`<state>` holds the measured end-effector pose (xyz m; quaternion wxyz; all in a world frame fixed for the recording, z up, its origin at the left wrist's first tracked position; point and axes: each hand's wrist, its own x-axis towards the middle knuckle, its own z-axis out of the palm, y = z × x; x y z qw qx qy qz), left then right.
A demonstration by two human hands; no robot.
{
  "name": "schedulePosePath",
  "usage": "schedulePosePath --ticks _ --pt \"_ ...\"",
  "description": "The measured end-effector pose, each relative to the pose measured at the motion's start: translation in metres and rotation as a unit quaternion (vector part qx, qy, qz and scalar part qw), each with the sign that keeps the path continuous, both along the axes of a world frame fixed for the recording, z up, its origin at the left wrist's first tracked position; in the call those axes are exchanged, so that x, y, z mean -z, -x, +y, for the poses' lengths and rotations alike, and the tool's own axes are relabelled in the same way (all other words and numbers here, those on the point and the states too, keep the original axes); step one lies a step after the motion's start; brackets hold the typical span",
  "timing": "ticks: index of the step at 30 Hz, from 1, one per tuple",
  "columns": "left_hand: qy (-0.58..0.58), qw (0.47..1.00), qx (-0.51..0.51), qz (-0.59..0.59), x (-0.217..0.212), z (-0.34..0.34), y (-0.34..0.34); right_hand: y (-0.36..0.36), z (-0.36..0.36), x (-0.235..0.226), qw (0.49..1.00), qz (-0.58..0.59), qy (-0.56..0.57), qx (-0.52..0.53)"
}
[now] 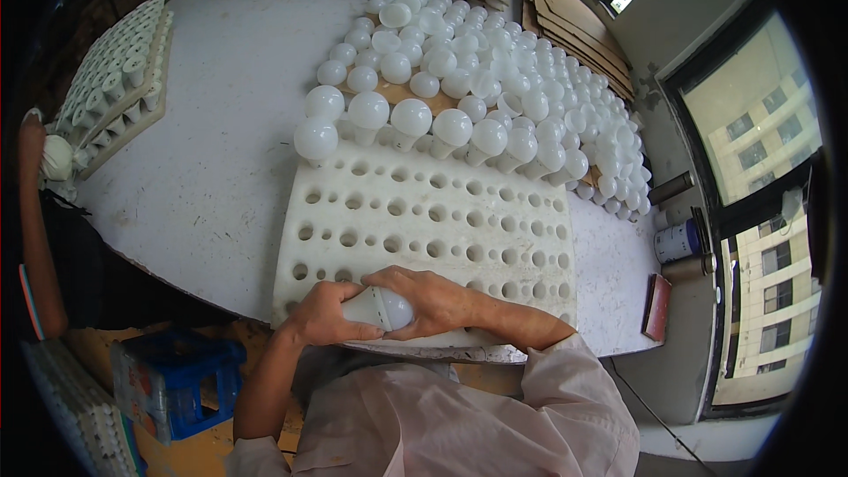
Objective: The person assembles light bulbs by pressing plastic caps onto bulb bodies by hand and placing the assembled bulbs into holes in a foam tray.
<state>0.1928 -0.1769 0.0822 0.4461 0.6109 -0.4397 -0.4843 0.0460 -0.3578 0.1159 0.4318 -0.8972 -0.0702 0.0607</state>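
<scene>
Close to my body, over the near edge of a white foam tray (pixel 415 230), both hands hold one LED bulb (pixel 393 307) lying on its side. My left hand (pixel 320 311) is closed around its white body. The fingers of my right hand (pixel 435 302) wrap round the rounded dome end. Rows of round holes cover the tray, and the visible ones in front of my hands have nothing in them. Along its far side stands a row of white bulbs (pixel 412 120), domes up.
Many white bulb domes (pixel 477 62) spread across the table (pixel 221 62) behind the tray. Stacked trays of bulbs stand at the far edge and at the left (pixel 115 79), near another person's arm (pixel 40 221). A can (pixel 676 243) stands right. A blue stool (pixel 181 380) is lower left.
</scene>
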Motion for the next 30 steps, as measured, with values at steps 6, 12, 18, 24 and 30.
schedulePosePath --ticks 6,12,18,24,30 --pt "-0.018 1.000 -0.004 -0.001 -0.009 -0.004 0.006 0.007 0.011 0.007 0.998 -0.023 0.000 0.060" --pt "-0.023 0.998 -0.012 0.058 -0.009 -0.012 0.013 0.006 0.016 0.013 0.976 -0.176 0.023 0.127" --pt "0.006 0.998 0.010 0.060 -0.012 -0.020 0.012 0.008 0.014 0.030 0.954 -0.266 -0.093 0.107" --pt "-0.025 0.984 -0.008 0.174 0.000 -0.023 0.011 -0.005 0.004 0.015 0.968 -0.214 -0.109 0.074" --pt "0.063 0.937 -0.227 0.257 -0.002 -0.016 -0.018 -0.053 -0.069 -0.027 0.945 -0.241 0.060 0.214"
